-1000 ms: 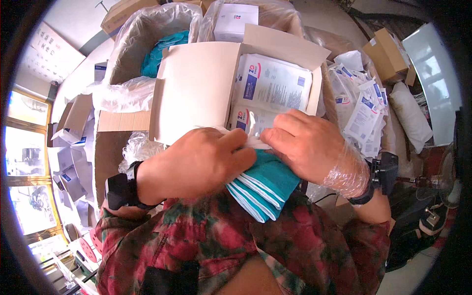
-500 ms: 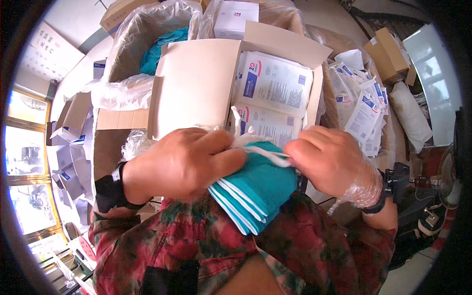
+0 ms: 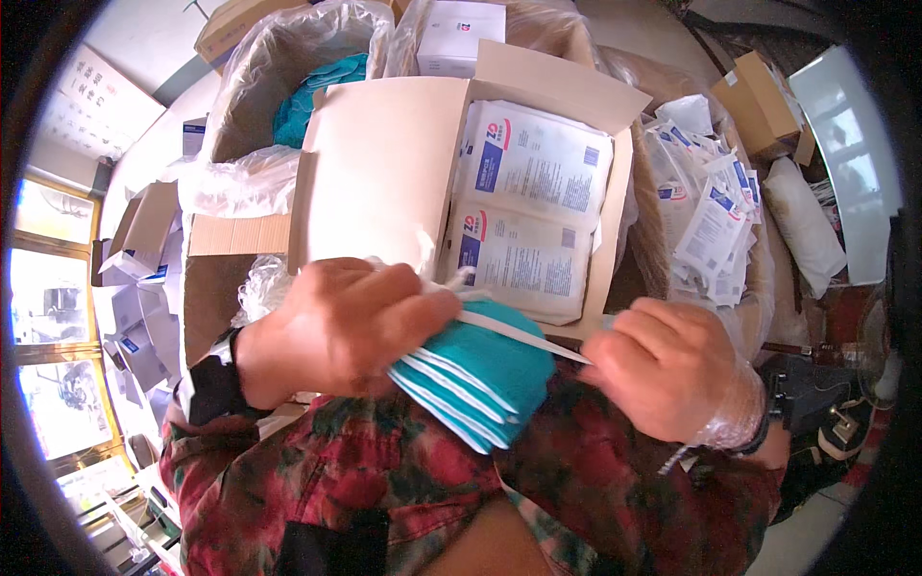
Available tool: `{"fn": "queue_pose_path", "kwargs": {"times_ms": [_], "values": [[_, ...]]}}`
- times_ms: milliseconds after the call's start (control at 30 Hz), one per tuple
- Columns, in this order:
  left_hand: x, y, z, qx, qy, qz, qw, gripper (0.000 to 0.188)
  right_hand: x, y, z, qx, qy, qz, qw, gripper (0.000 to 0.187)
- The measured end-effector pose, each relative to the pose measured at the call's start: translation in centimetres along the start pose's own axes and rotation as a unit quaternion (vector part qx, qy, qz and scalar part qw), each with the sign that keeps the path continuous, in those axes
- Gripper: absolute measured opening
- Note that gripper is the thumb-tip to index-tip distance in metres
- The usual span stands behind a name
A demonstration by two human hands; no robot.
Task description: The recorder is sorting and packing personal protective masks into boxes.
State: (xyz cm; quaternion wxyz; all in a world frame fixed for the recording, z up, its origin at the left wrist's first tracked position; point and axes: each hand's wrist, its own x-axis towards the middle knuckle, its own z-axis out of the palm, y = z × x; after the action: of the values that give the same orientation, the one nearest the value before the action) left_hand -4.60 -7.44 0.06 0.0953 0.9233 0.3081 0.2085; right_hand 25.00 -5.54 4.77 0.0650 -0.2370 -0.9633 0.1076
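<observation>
My left hand [image 3: 336,326] grips a stack of teal face masks [image 3: 480,379] with white edges, held just above my lap. My right hand [image 3: 663,370] pinches a white strap [image 3: 523,336] that runs from the stack, pulled taut to the right. A thin clear plastic film covers part of my right hand near the wrist. In front of both hands stands an open cardboard box [image 3: 384,163] holding flat white sealed packets [image 3: 523,206] with blue and red print.
A plastic-lined carton [image 3: 288,77] at the back left holds more teal masks. A bin of several small white packets [image 3: 711,202] stands at the right. Small brown boxes [image 3: 759,96] lie at the far right, folded white cartons [image 3: 134,250] at the left.
My hands have moved apart: the right hand slid to the right off the stack, drawing the white strap out. The left hand kept its hold on the masks.
</observation>
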Motion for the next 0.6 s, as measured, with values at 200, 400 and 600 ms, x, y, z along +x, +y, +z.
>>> {"fn": "queue_pose_path", "kwargs": {"times_ms": [200, 400, 600], "values": [[-3.1, -3.4, -0.8, 0.09, -0.018, -0.098, 0.991, 0.047, -5.1, 0.0, -1.8, 0.052, -0.032, 0.119, 0.991, 0.014], [-3.8, -3.4, -1.9, 0.114, 0.048, -0.125, 0.984, 0.042, -8.7, 4.8, -3.2, 0.222, 0.069, 0.386, 0.893, 0.012], [-0.7, -2.8, -0.2, 0.083, 0.035, 0.016, 0.996, 0.046, -2.0, 6.1, 3.5, 0.658, 0.147, 0.219, 0.706, 0.011]]}}
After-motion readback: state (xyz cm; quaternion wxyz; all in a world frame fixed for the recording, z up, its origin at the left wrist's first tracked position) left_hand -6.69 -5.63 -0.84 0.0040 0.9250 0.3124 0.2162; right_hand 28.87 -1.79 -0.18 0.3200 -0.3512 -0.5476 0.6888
